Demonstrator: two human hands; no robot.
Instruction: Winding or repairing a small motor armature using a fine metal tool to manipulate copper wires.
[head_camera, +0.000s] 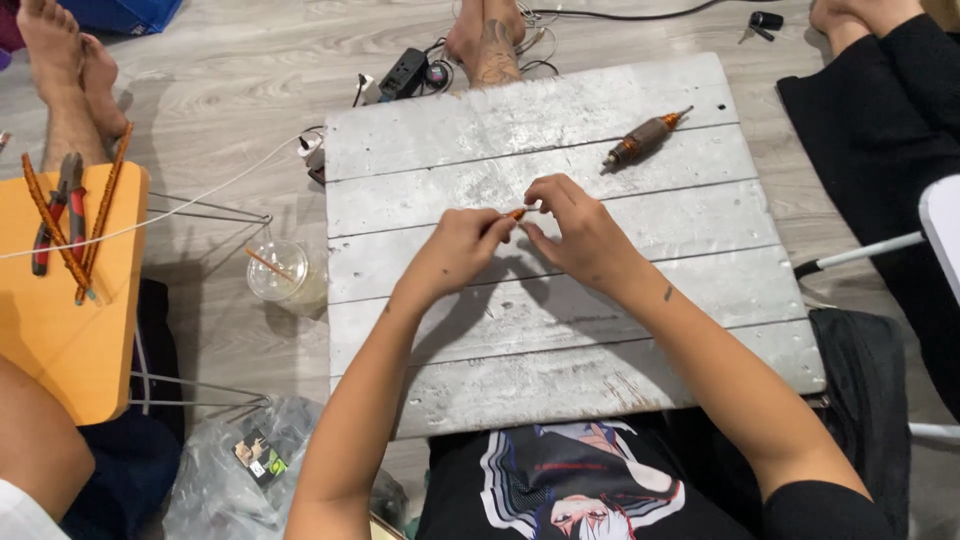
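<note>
Two hands pinching a small orange piece over a grey plank board.

Packages: crumpled clear plastic bag on the floor at lower left, bearing a small dark label with a green patch. Left hand and right hand meet above the board, fingertips closed narrowly on the orange piece between them. A brown motor rotor lies apart, upper right on the board. A clear plastic cup stands just left of the board.
</note>
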